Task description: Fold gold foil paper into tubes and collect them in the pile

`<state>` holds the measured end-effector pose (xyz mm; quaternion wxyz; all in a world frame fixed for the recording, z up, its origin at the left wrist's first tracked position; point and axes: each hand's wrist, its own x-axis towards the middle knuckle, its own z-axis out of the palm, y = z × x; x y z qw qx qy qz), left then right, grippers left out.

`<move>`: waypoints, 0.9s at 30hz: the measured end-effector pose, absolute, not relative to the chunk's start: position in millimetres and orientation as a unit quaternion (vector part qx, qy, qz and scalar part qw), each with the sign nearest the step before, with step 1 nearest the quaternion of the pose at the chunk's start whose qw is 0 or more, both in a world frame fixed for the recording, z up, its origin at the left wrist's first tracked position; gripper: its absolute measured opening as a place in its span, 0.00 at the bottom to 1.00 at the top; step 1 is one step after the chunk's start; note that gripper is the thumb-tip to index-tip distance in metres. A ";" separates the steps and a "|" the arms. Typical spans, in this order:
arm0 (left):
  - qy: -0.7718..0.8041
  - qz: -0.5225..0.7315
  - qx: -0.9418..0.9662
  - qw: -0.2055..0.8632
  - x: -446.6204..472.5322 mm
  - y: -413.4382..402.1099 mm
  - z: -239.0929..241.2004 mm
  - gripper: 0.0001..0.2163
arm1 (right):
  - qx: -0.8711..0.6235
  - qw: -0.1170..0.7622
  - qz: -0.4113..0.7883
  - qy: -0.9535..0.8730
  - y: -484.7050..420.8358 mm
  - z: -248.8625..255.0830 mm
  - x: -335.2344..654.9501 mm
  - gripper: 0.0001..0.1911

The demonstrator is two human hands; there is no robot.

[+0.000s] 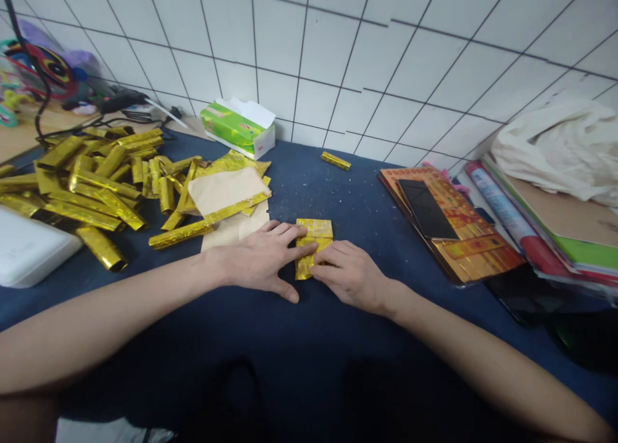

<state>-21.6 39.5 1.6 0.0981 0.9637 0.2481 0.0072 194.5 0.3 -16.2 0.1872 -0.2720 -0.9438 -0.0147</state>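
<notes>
A small folded piece of gold foil paper (pixel 313 229) lies flat on the dark blue table in front of me. My left hand (pixel 263 255) rests palm down with its fingers spread, the fingertips on the paper's left side. At the paper's right edge, my right hand (pixel 355 274) has its fingers curled together in a pinch, partly hiding that edge. Left of my hands are flat tan sheets (pixel 226 192) with a long gold strip (pixel 212 222) across them. A large heap of folded gold paper tubes (pixel 91 179) spreads farther left.
A green tissue box (pixel 236 127) stands by the tiled wall. One gold paper roll (pixel 336 161) lies behind my hands. To the right, a dark phone (pixel 427 209) rests on orange-gold packets (pixel 476 240). A white case (pixel 33 246) sits at the left edge.
</notes>
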 end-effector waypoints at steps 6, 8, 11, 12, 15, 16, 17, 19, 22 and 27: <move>0.251 0.004 0.963 0.098 -20.5 40.6 2.3 0.36 | -0.335 0.208 0.194 -0.898 13.9 -3.5 192.0 0.09; 0.255 0.011 0.962 0.101 -20.3 41.9 2.1 0.35 | -0.377 0.191 0.260 -0.868 19.2 3.2 190.5 0.08; 0.266 0.034 0.955 0.124 -20.6 44.0 2.9 0.33 | -0.420 0.170 0.335 -0.826 27.6 9.6 189.5 0.07; 0.271 0.040 0.952 0.133 -20.5 44.4 3.7 0.31 | -0.423 0.164 0.351 -0.819 30.6 10.3 189.5 0.07; 0.279 0.048 0.947 0.151 -19.6 44.2 6.9 0.22 | -0.419 0.140 0.373 -0.816 39.7 9.3 189.1 0.08; 0.279 0.049 0.947 0.154 -18.9 43.7 7.8 0.18 | -0.420 0.132 0.374 -0.816 42.5 8.4 188.7 0.08; 0.281 0.052 0.945 0.157 -18.1 43.1 8.3 0.14 | -0.424 0.127 0.372 -0.816 44.8 7.5 188.1 0.08; 0.293 0.066 0.940 0.163 -16.3 42.2 7.8 0.11 | -0.435 0.122 0.365 -0.814 48.2 6.1 186.7 0.08; 0.309 0.092 0.930 0.175 -13.6 41.9 4.1 0.10 | -0.454 0.117 0.353 -0.810 50.1 5.7 184.5 0.08; 0.333 0.124 0.919 0.173 -9.2 40.8 -5.2 0.09 | -0.462 0.108 0.337 -0.813 50.0 7.6 180.9 0.08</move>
